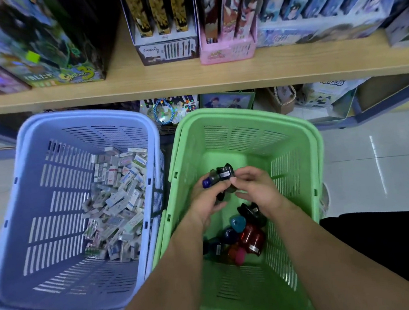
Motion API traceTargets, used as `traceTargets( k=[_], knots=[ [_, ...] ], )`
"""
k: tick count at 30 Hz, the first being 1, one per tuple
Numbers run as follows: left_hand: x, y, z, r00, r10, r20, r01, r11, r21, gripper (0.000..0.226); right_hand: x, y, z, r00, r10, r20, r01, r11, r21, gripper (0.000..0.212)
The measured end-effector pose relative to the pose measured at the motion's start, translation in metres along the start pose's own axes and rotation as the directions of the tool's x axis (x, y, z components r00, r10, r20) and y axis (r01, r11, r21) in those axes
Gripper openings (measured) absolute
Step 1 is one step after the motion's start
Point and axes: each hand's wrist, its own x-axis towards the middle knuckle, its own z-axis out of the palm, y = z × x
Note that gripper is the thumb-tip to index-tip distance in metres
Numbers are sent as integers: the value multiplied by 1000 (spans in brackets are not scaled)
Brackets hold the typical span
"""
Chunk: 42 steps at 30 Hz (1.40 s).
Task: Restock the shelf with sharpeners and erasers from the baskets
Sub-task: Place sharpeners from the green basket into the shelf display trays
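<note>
Head view, stock-taking entry.

Left hand [207,200]: inside the green basket [288,142], above its middle, fingers curled round the held sharpeners [222,175], a small dark cluster with one blue cap showing.

Right hand [254,190]: beside the left hand, thumb and fingertips pinching the same cluster from the other side. The number of pieces in the cluster is unclear, perhaps three or four, as the fingers cover part of it.

Loose sharpeners [244,234]: a heap of red, teal, dark blue and black pieces on the green basket's floor, below the hands.

Erasers [117,203]: a pile of pale wrapped blocks in the blue basket [79,115], just left of the green basket and touching its side.

Shelf [189,80]: a wooden board beyond the green basket's far rim, carrying display boxes [166,49].

Step in hand, as judged: gathering a handful of sharpeners. The next move calls for a firm two-handed hold, a lift clear of the green basket's rim, and a free spot among the boxes.
</note>
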Motion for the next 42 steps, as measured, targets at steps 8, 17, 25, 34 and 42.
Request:
traceTargets(
  k=[8, 17, 25, 34, 42],
  knots=[
    [-14, 11, 3, 980, 124, -159, -115, 991, 61, 52, -12, -14, -4, 992, -31, 125, 50, 987, -151, 21],
    [-6, -11, -2, 963, 154, -219, -93, 959, 267, 51, -13, 12, 3, 980, 98, 172, -46, 958, -283, 16],
    [14, -30, -4, 963, 81, -257, -2, 956, 294, 35, -1, 47, -1, 978, 171, -115, -203, 897, -392, 20],
    [26, -55, -13, 967, 59, -247, 43, 920, 390, 45, -20, 81, 10, 988, 66, -137, -150, 583, -799, 51],
    [29, -51, -12, 961, 52, -271, 39, 947, 320, 39, -10, 78, 19, 999, 52, 2, -26, 529, -848, 48]
  ],
)
